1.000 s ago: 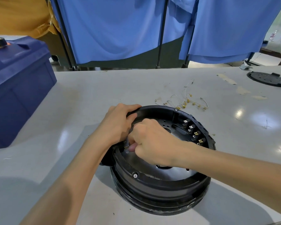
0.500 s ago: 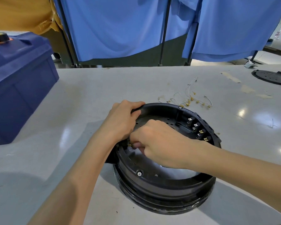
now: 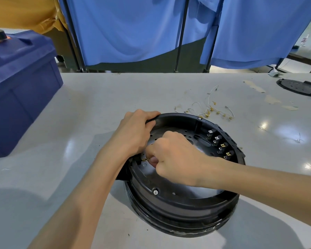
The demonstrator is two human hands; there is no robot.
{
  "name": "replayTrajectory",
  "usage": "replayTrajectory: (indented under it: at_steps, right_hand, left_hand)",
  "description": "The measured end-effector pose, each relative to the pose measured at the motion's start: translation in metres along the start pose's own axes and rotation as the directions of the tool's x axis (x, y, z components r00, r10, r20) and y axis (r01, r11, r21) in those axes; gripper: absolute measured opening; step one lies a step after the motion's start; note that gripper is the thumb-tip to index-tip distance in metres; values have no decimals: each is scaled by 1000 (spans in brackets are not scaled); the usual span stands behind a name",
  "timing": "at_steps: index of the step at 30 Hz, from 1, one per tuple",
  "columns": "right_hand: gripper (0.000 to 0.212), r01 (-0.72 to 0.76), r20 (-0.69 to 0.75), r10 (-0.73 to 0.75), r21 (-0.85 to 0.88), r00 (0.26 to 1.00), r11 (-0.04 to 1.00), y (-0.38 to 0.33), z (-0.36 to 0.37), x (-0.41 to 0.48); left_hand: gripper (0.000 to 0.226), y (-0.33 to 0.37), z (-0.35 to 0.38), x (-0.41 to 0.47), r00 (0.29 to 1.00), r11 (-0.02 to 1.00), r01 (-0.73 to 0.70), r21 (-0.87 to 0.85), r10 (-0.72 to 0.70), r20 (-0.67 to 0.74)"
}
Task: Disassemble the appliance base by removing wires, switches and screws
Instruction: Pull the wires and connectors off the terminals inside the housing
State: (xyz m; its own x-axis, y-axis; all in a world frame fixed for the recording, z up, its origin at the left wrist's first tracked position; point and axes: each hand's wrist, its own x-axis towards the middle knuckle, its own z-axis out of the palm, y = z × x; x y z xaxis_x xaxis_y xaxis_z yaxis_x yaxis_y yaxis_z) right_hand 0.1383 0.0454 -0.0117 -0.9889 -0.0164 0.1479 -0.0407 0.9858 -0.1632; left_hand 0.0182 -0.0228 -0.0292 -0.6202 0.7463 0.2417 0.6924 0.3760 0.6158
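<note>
Our right hand (image 3: 176,155) still pinches the small brass terminal (image 3: 144,159), left hand (image 3: 133,133) gripping the round black plastic base (image 3: 178,209); it seems unfreed yet.

Black round base (image 3: 178,203), tilted, open-side up

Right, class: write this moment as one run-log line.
left hand grips base rim | right hand pinches brass connector inside base | loose wires on table beyond base
</note>
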Motion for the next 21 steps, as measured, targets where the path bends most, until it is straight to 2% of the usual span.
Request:
replayTrajectory:
  at_steps: [4, 7, 12, 19, 21]
  right_hand:
    - [11, 39, 9, -38, -73, 999, 997, 1, -1, 3]
    - [6, 44, 9, -44, -54, 999, 998, -1, -1, 0]
    - [19, 31, 27, -29, -86, 999, 996, 1, -2, 2]
    - [6, 64, 32, -63, -22, 997, 998, -1, -4, -3]
    - [13, 45, 24, -45, 5, 999, 999, 1, -3, -2]
  left_hand:
    - [30, 0, -2, 1, 1000, 1000, -9, 3, 9, -1]
    - [30, 1, -1, 0, 1000, 1000, 4, 1, -4, -8]
    - [32, 0, -1, 0, 1000, 1000, 4, 7, -4, 3]
    - [32, -1, -1, 0, 1000, 1000, -12, 19, 12, 8]
    - [32, -2, -1, 1, 1000, 1000, -16, 20, 15, 9]
